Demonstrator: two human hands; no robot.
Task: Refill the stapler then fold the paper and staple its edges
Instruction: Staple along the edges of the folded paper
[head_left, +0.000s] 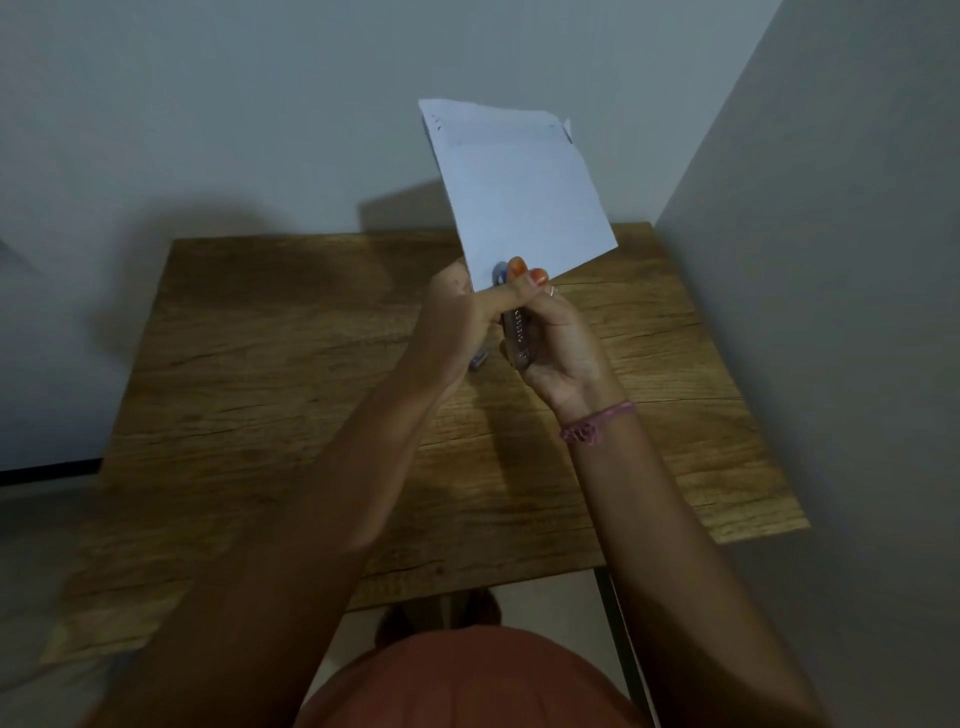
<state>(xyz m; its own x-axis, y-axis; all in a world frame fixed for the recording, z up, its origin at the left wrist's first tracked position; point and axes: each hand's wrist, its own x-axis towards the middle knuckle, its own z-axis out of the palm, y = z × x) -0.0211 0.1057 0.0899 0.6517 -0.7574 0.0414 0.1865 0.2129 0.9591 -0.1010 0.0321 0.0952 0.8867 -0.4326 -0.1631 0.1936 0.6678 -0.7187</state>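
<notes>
A folded white paper (519, 192) stands upright in the air above the table, tilted a little to the left. My left hand (457, 317) pinches its lower left corner. My right hand (556, 338) grips a small stapler (517, 338) with a metal underside and a bluish tip. The tip sits against the paper's bottom edge, just beside my left thumb. My right fingers curl over the stapler's nose and hide most of it.
A wooden table (291, 395) lies below both hands. A small bluish object (478, 359) lies on it under my left hand, mostly hidden. Grey walls stand close behind and to the right. A dark metal table leg (618, 639) shows at the front right.
</notes>
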